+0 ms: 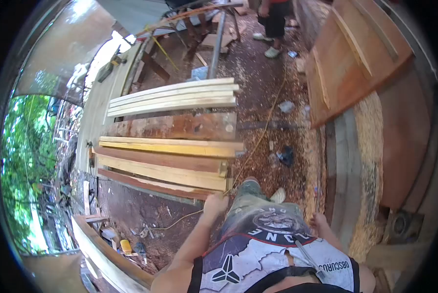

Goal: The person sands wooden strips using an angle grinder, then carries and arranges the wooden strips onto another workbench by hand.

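Observation:
My left hand is closed, knuckles up, at the near right corner of the row of boards. It meets the end of the reddish board; what lies inside the fingers is hidden. Beside that board are a pale wooden beam and a yellow-edged strip. A wide brown plank and several pale wooden strips lie farther off. My right hand hangs low by my right hip, apart from the boards. Its fingers are small and partly hidden, so their pose is unclear.
Another person stands at the back. A large wooden panel leans at the right, above heaped shavings. A thin cord crosses the littered ground. A power tool sits at the boards' left end.

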Demonstrator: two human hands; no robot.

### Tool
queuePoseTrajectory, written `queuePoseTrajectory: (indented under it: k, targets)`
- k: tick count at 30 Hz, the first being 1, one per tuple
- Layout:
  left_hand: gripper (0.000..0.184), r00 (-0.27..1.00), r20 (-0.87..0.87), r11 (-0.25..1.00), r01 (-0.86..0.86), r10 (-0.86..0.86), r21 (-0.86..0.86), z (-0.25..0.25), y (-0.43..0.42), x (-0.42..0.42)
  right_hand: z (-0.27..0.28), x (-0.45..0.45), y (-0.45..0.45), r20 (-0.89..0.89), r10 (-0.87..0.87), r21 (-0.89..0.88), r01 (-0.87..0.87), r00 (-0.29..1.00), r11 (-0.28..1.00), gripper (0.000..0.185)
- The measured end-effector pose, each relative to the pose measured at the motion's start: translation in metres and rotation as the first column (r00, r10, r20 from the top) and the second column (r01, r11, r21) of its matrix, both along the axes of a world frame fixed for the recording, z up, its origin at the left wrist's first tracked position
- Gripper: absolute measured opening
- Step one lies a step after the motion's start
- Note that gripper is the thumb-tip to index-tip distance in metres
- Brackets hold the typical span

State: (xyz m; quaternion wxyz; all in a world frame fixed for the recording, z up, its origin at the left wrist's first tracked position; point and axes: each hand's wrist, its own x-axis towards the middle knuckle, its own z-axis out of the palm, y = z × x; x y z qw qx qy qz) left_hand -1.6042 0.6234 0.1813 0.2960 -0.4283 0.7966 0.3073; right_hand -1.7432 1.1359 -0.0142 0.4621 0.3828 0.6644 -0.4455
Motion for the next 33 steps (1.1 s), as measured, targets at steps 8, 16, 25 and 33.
queuePoseTrajectory:
  k: [8, 16, 25, 33]
  targets:
    - [0.048, 0.886, -0.462, 0.911, 0.232, -0.053, 0.341, 0.035, 0.014, -0.153, -0.014, -0.157, -0.098, -0.032, 0.074, -0.107, -0.077, 0.997, 0.991, 0.025]
    - [0.041, 0.726, -0.687, 0.956, 0.204, -0.004, 0.21, 0.029, -0.06, -0.376, 0.079, -0.334, -0.194, -0.401, 0.038, -0.13, -0.098, 0.915, 0.987, 0.015]
    - [0.046, 0.722, -0.676, 0.969, 0.242, -0.147, 0.049, 0.033, -0.146, -0.543, 0.076, -0.441, -0.156, -0.392, -0.224, -0.056, 0.22, 0.892, 0.974, 0.015]
    - [0.056, 0.911, -0.279, 0.941, 0.332, -0.303, 0.063, -0.11, -0.162, -0.593, 0.029, -0.492, -0.147, -0.272, -0.094, 0.081, 0.12, 0.958, 0.989, 0.021]
